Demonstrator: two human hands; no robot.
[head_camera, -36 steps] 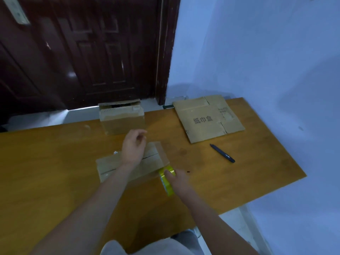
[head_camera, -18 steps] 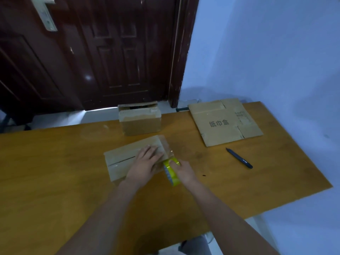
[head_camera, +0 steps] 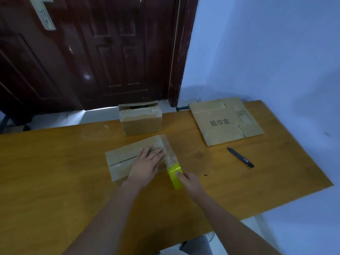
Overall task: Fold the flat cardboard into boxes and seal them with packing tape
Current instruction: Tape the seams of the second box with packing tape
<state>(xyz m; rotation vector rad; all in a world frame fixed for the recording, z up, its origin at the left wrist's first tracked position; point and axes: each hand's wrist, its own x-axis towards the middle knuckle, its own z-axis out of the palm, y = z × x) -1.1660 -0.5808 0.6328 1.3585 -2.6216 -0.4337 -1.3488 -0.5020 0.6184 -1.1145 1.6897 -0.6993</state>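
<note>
Here, nearest the viewer at lower centre, two bare forearms reach up the frame onto the wooden table [head_camera: 55, 181]. The right hand [head_camera: 191, 183] curls its fingers round a yellow roll of packing tape [head_camera: 174, 174], held on edge just right of the box being sealed; a clear strip of tape [head_camera: 168, 148] runs from the roll up and over the box's right end. The left hand [head_camera: 147, 164] lies flat, fingers straight and slightly spread, pressing the top flaps of the folded cardboard box [head_camera: 125, 159] at centre frame, across the seam where the flaps meet. The box is probably light and empty, stiff along its panels but yielding at the flaps, so it is likely to slide on the smooth tabletop unless pinned from above; the flat palm over the seam seems the sound place to steady it, while the roll is best gripped by its rim so the tape can pay out. The thin tape is likely to wrinkle or stick to itself if it goes slack. Farther up, at centre, stands a second box [head_camera: 140, 120], its upper flaps not fully closed. To the right lie a black pen [head_camera: 240, 157] and, beyond it in the upper right of the table, a flat cardboard blank [head_camera: 224, 122] printed with characters, not yet folded. A dark wooden door [head_camera: 92, 52] fills the upper left.
</note>
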